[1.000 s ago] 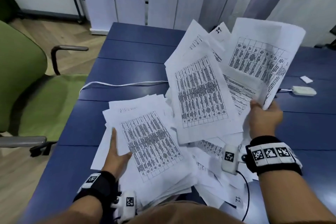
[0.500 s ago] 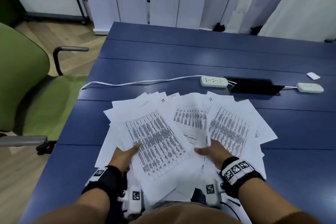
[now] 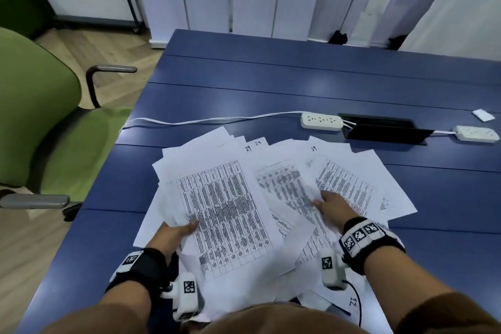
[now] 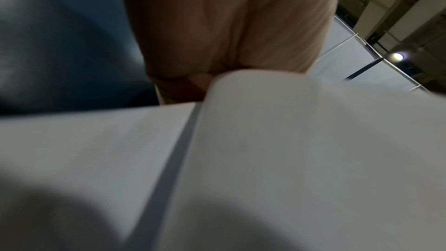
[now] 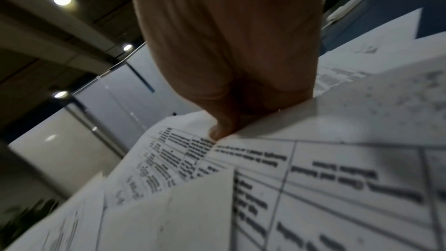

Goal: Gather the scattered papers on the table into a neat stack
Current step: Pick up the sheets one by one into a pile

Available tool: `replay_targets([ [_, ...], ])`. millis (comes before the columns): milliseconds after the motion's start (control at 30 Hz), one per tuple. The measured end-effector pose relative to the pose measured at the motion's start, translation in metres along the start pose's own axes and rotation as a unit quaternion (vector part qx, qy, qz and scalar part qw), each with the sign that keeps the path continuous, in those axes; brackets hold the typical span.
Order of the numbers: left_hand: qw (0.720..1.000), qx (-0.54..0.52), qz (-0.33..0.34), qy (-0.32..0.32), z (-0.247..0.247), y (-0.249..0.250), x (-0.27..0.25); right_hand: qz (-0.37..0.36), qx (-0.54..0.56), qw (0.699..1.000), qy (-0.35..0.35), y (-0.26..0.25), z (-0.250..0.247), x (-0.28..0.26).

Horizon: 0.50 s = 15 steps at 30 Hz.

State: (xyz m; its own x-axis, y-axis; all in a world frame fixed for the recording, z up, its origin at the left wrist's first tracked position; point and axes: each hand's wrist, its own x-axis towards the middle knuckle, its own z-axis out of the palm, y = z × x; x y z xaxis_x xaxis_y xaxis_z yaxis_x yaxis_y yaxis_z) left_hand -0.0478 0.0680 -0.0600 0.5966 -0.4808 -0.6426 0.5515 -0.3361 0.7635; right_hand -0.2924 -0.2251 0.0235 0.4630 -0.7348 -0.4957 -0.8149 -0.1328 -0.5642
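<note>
Left hand (image 3: pixel 173 236) grips the pile's (image 3: pixel 230 211) left edge, right hand (image 3: pixel 332 206) pinches a sheet (image 3: pixel 287 187) mid-pile; uneven tugging could crease sheets or spill them off the desk (image 3: pixel 271 84).

You wear brown sleeves (image 3: pixel 447 314). Behind your left hand (image 3: pixel 176 233) and right hand (image 3: pixel 333 206) sit black wristbands (image 3: pixel 371 249) with white marker panels, white camera boxes (image 3: pixel 332 268) and a black cable (image 3: pixel 358 306).
</note>
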Motion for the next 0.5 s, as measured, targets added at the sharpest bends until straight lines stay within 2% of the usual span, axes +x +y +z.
replay_targets([
  [100,1.000,0.006,0.005,-0.014,0.002,-0.004,0.002,-0.034,-0.071,0.995,-0.060,-0.022,0.011,-0.002],
  [167,1.000,0.004,0.017,0.007,-0.005,-0.019,0.018,-0.047,-0.057,0.992,-0.100,-0.033,0.021,-0.003],
  [233,1.000,0.006,0.004,0.008,-0.001,-0.016,0.014,-0.043,-0.025,0.988,-0.145,-0.038,0.031,-0.002],
  [300,1.000,0.014,0.013,0.009,0.006,-0.008,0.004,-0.063,-0.037,0.984,-0.160,-0.038,0.040,0.003],
  [333,1.000,0.019,0.019,0.009,0.010,-0.003,-0.002,-0.070,-0.036,0.987,-0.143,-0.037,0.043,0.006],
  [433,0.999,-0.036,0.037,-0.004,0.015,0.002,-0.009,-0.051,0.039,0.997,-0.038,-0.033,0.043,0.014],
  [500,0.998,-0.055,0.035,0.017,0.012,-0.007,0.001,-0.044,0.064,0.997,0.006,-0.028,0.038,0.019],
])
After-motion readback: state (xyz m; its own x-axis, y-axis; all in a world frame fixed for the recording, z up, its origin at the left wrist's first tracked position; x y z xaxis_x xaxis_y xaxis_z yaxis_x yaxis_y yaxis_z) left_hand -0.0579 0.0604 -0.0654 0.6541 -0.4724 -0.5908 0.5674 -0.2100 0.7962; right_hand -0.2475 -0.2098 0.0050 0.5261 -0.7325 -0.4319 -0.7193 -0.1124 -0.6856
